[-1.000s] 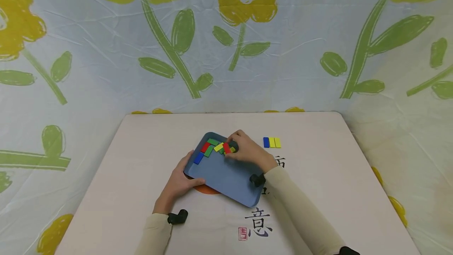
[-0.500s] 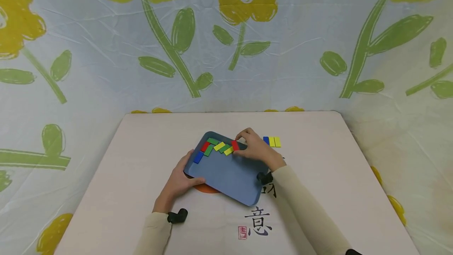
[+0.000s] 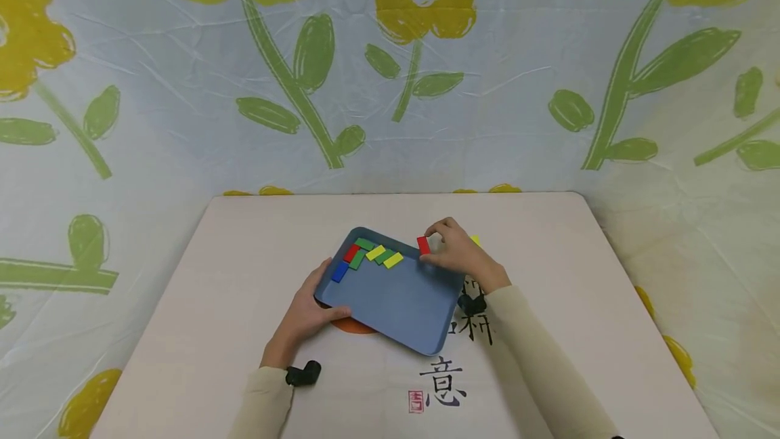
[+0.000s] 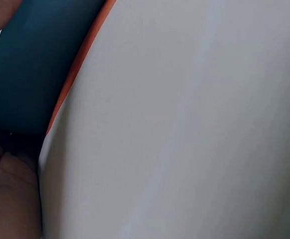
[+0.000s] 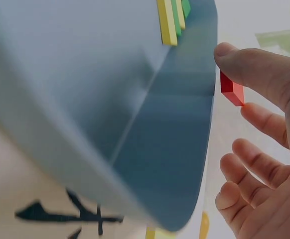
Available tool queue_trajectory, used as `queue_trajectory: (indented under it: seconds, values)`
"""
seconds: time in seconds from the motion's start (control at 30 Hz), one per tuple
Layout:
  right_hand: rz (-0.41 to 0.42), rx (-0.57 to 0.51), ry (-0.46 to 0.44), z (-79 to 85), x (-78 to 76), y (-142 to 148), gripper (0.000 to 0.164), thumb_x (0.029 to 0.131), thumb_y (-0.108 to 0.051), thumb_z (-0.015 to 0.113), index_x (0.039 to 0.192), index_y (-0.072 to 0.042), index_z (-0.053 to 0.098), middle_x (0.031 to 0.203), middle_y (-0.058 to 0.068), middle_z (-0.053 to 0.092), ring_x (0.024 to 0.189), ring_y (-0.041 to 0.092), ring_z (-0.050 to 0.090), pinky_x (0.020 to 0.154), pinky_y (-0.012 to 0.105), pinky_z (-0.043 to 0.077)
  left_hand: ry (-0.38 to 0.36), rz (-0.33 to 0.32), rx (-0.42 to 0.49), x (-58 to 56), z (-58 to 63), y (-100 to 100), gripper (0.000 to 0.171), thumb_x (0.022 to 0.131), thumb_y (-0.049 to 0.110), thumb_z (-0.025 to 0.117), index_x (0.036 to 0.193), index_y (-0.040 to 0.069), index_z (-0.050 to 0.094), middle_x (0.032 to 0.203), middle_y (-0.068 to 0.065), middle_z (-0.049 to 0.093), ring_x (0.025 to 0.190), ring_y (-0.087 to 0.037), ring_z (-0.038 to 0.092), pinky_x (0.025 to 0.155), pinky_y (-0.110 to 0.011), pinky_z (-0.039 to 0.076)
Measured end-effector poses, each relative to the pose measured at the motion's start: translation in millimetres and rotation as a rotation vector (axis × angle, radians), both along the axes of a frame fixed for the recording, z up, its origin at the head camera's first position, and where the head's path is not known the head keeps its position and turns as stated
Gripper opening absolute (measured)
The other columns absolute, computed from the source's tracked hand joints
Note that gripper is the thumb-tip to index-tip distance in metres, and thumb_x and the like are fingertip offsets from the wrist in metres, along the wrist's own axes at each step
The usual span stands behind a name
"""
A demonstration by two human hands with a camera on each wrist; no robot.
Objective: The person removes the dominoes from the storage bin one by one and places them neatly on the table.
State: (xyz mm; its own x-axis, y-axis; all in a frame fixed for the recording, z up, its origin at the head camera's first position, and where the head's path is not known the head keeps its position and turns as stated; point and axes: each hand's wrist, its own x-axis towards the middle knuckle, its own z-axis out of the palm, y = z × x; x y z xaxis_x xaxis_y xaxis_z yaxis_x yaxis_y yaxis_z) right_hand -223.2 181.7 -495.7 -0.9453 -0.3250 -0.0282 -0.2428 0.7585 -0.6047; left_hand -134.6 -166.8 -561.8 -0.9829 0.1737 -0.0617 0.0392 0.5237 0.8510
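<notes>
A red block [image 3: 423, 245] is pinched between the thumb and index finger of my right hand [image 3: 458, 251], over the far right rim of a blue-grey tray [image 3: 393, 307]. In the right wrist view the red block [image 5: 231, 91] shows just past the tray wall [image 5: 172, 134], with the other fingers curled loosely below. My left hand [image 3: 307, 310] grips the tray's near left corner, thumb over the rim. Along the tray's far left part lie a blue block [image 3: 340, 272], a red block [image 3: 351, 253], and several green and yellow blocks [image 3: 393, 260].
Behind my right hand, a yellow block [image 3: 475, 240] peeks out on the pale table [image 3: 256, 236]. Black brush characters [image 3: 443, 385] and a red seal mark the cloth near the front. An orange patch [image 3: 353, 326] shows under the tray. A flower-print sheet hangs behind.
My right hand has carried the red block rightward, from above the other blocks in the tray to the far right rim. My left hand and the tray have stayed put.
</notes>
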Motion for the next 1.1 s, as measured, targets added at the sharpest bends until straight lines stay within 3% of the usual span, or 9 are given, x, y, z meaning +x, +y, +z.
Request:
queue_trajectory:
  seconds: [0.4, 0.67, 1.1]
  values:
    - [-0.056, 0.031, -0.03, -6.1, -2.2, 39, 0.056, 0.078, -0.045, 0.077, 0.12, -0.013, 0.058, 0.131, 0.013, 0.045, 0.108, 0.032, 0.054, 0.091, 0.045, 0.052, -0.006, -0.001, -0.014, -0.1, 0.3, 0, 0.11, 0.066, 0.046, 0.087, 0.151, 0.044, 0.018, 0.158, 0.0, 0.025, 0.144, -0.03, 0.027, 0.112, -0.062, 0.025]
    - [-0.082, 0.044, -0.038, -11.6, 0.0, 58, 0.059, 0.078, -0.041, 0.079, 0.122, -0.009, 0.057, 0.132, 0.016, 0.044, 0.1, 0.032, 0.054, 0.084, 0.044, 0.053, -0.005, 0.0, -0.013, -0.4, -0.2, 0, 0.109, 0.066, 0.044, 0.087, 0.151, 0.045, 0.018, 0.159, 0.0, 0.024, 0.144, -0.03, 0.026, 0.112, -0.062, 0.025]
    - [-0.134, 0.089, -0.044, -17.2, 3.5, 84, 0.055, 0.08, -0.038, 0.077, 0.122, -0.008, 0.058, 0.137, 0.022, 0.041, 0.111, 0.038, 0.052, 0.095, 0.056, 0.048, -0.009, 0.003, -0.001, -0.1, 0.3, 1, 0.11, 0.066, 0.044, 0.087, 0.151, 0.044, 0.019, 0.159, 0.0, 0.024, 0.145, -0.03, 0.025, 0.112, -0.062, 0.024]
